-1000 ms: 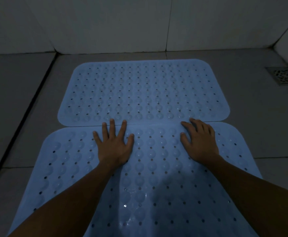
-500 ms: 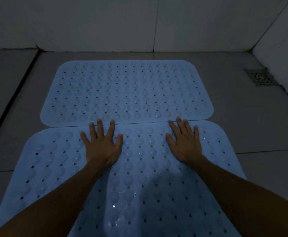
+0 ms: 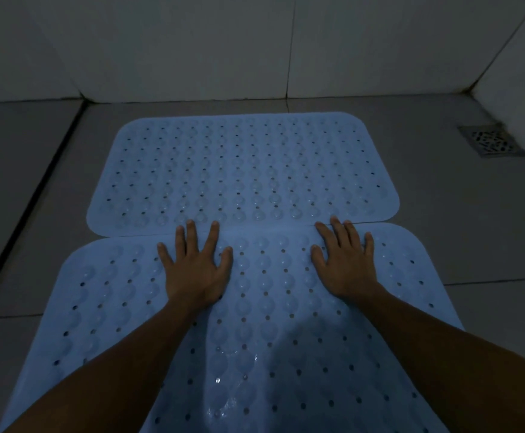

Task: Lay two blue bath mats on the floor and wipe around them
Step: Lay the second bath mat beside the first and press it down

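Two blue bath mats are laid flat on the grey tiled floor (image 3: 442, 214), each with its long axis running left to right. The far mat (image 3: 242, 170) is set close to the wall (image 3: 192, 42); the near mat (image 3: 270, 307) is placed just before it, their long edges meeting. The left hand (image 3: 195, 270) and the right hand (image 3: 347, 265) are pressed palm-down on the near mat's far edge, fingers straight and spread, nothing gripped. A floor drain (image 3: 492, 141) is seen at the right.

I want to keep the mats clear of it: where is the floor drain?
In the head view the floor drain sits at the far right, by the right wall, beyond the far mat with bare floor between.
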